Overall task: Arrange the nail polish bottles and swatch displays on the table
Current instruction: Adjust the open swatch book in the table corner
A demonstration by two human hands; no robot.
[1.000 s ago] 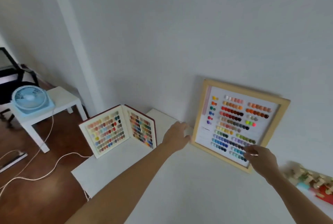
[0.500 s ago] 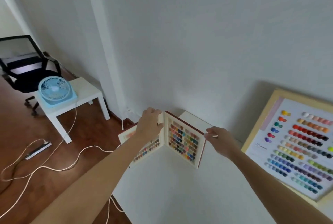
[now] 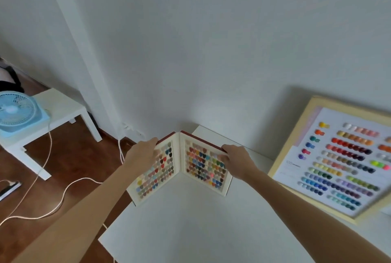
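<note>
A red-covered swatch book (image 3: pixel 179 167) stands open like a V at the far left corner of the white table (image 3: pixel 190 224), its two pages full of coloured nail tips. My left hand (image 3: pixel 143 155) grips the top edge of the left page. My right hand (image 3: pixel 234 161) grips the top outer edge of the right page. A wood-framed swatch board (image 3: pixel 336 161) with rows of colour dots leans against the wall at the right. No nail polish bottles are in view.
A small white side table (image 3: pixel 59 114) with a light blue fan (image 3: pixel 14 112) stands on the wooden floor to the left. White cables (image 3: pixel 53 203) and a power strip (image 3: pixel 8 187) lie on the floor. A white wall (image 3: pixel 211 51) backs the table.
Both hands left the framed board and moved left to the swatch book. My view swung left, and the bottles at the right went out of frame.
</note>
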